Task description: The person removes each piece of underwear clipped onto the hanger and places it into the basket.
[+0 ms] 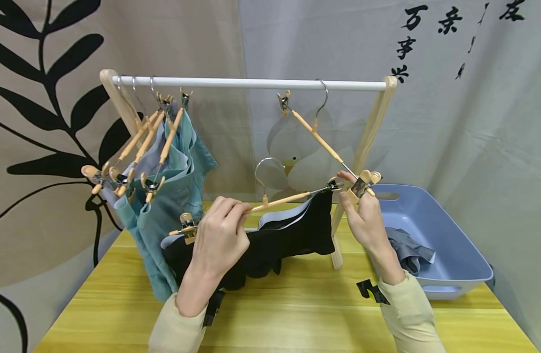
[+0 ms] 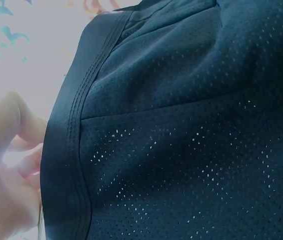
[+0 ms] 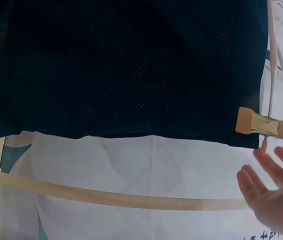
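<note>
My left hand [image 1: 221, 235] grips the wooden bar of a clip hanger [image 1: 281, 201], its hook upright. From this hanger hangs a black perforated garment with a wide waistband [image 2: 61, 150], probably underpants. A clip [image 3: 261, 124] holds the garment's corner in the right wrist view. My right hand [image 3: 276, 185] is beside that clip, fingers loosely bent with nothing gripped. In the head view, the right hand [image 1: 365, 215] is partly hidden by the lower clip [image 1: 362, 185] of a bare hanger [image 1: 319, 135] hooked on the rail.
A white rail [image 1: 252, 83] on wooden legs stands on the table [image 1: 296, 314]. At its left end several hangers carry blue-green garments [image 1: 164, 220]. To the right, a blue basin [image 1: 447, 225] has a dark grey cloth [image 1: 409, 250] inside.
</note>
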`<state>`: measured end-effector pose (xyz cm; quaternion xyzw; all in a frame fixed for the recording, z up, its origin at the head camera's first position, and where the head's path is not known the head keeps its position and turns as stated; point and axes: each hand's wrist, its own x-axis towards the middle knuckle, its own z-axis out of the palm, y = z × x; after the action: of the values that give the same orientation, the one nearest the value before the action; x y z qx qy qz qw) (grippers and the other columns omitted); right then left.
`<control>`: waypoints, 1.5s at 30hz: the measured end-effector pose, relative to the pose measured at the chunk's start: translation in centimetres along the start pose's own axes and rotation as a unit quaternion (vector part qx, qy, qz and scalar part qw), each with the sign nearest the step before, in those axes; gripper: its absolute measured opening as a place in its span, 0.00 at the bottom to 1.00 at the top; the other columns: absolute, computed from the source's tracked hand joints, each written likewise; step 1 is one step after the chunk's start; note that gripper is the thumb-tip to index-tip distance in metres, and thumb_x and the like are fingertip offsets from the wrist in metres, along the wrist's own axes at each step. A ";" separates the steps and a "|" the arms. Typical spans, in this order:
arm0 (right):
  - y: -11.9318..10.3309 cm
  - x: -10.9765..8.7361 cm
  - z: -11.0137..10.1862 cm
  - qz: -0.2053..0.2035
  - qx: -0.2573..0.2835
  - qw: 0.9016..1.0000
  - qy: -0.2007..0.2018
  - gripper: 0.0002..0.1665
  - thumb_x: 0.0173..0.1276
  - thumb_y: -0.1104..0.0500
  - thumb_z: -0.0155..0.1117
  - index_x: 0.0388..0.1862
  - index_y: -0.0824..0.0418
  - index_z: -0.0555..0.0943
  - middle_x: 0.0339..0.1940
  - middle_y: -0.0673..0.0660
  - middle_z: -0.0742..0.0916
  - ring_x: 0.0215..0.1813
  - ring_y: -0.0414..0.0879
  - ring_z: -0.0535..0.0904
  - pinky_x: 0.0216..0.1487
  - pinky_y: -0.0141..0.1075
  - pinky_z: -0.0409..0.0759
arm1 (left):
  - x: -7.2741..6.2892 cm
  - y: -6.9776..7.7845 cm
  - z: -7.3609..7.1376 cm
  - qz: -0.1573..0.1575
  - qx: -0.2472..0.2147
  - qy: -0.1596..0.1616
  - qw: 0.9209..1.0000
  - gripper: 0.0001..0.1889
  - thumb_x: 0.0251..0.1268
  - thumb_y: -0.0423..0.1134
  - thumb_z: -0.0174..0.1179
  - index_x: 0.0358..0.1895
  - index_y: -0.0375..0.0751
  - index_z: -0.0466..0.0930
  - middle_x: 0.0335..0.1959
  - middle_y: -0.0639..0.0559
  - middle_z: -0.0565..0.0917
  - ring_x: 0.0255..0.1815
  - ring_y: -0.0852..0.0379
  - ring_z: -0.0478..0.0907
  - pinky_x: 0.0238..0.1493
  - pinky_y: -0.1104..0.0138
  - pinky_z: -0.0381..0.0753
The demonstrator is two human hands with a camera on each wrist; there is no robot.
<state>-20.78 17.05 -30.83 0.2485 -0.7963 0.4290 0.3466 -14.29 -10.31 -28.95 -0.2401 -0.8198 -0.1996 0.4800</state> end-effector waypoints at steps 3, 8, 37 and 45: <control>-0.2 -0.1 0.0 -0.011 0.010 1.000 -0.011 0.26 0.68 0.71 0.52 0.65 0.63 0.70 0.58 0.62 0.82 0.65 0.53 0.72 0.66 0.26 0.62 | -0.1 0.1 0.0 0.008 -0.008 -0.002 1.000 0.08 0.47 0.20 0.62 0.30 0.33 0.84 0.27 0.46 0.82 0.31 0.50 0.75 0.34 0.64 0.79; -0.4 -0.1 -0.2 -0.031 0.016 0.999 -0.019 0.22 0.69 0.70 0.53 0.62 0.65 0.72 0.53 0.62 0.84 0.62 0.45 0.74 0.64 0.26 0.63 | -0.1 0.1 -0.1 0.019 -0.021 -0.008 1.000 0.07 0.48 0.21 0.62 0.31 0.33 0.84 0.27 0.47 0.82 0.31 0.51 0.76 0.34 0.65 0.79; -1.7 -0.6 -1.5 -0.009 0.128 0.991 0.021 0.06 0.65 0.75 0.53 0.38 0.74 0.76 0.38 0.41 0.81 0.41 0.31 0.75 0.43 0.20 0.72 | 0.1 0.7 -0.5 0.053 -0.065 0.010 0.996 0.08 0.47 0.19 0.64 0.31 0.33 0.84 0.29 0.46 0.83 0.32 0.51 0.77 0.33 0.66 0.79; -2.0 -0.7 -1.8 0.010 0.111 0.993 0.029 0.06 0.64 0.75 0.55 0.39 0.76 0.77 0.36 0.36 0.80 0.38 0.28 0.75 0.38 0.18 0.72 | 0.2 0.8 -0.7 0.056 -0.062 0.001 0.997 0.08 0.47 0.20 0.65 0.31 0.33 0.84 0.29 0.46 0.83 0.32 0.52 0.77 0.33 0.67 0.79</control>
<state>-18.35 17.67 -29.66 0.2647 -0.7356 0.5255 0.3357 -13.36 -10.04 -28.38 -0.3144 -0.7906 -0.2229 0.4758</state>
